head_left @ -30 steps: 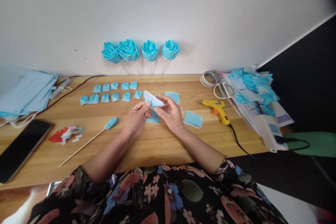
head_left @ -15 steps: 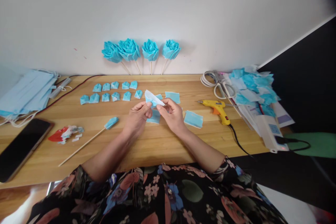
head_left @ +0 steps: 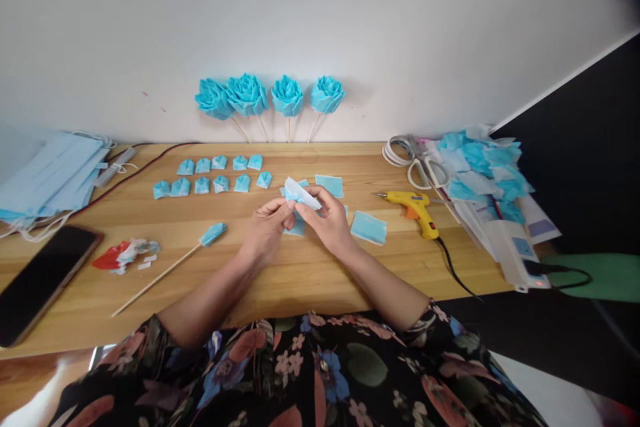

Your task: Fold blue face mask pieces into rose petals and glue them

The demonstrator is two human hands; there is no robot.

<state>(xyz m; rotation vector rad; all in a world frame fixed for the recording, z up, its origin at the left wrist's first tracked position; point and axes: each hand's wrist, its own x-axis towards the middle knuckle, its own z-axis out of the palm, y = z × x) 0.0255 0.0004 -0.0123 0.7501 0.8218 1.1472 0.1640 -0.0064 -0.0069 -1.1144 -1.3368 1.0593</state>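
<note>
Both hands pinch one folded piece of blue-and-white mask fabric above the middle of the table. My left hand grips its lower left edge between thumb and fingers. On its right side, my right hand holds it, thumb in front and fingers behind. Flat blue fabric rectangles lie under and beside the hands, one to the right and another behind. Left of the hands sit several small folded blue petals in two rows. A wooden stick with a blue bud lies nearer me.
Several blue fabric flowers on sticks lean on the wall. At right are a yellow glue gun, scissors, tape, fabric scraps and a white power box. At left: face masks, a phone and a red scrap.
The fabric piece has shifted slightly right and towards me, and its white upper part looks lower and more rounded. Both hands keep hold of it.
</note>
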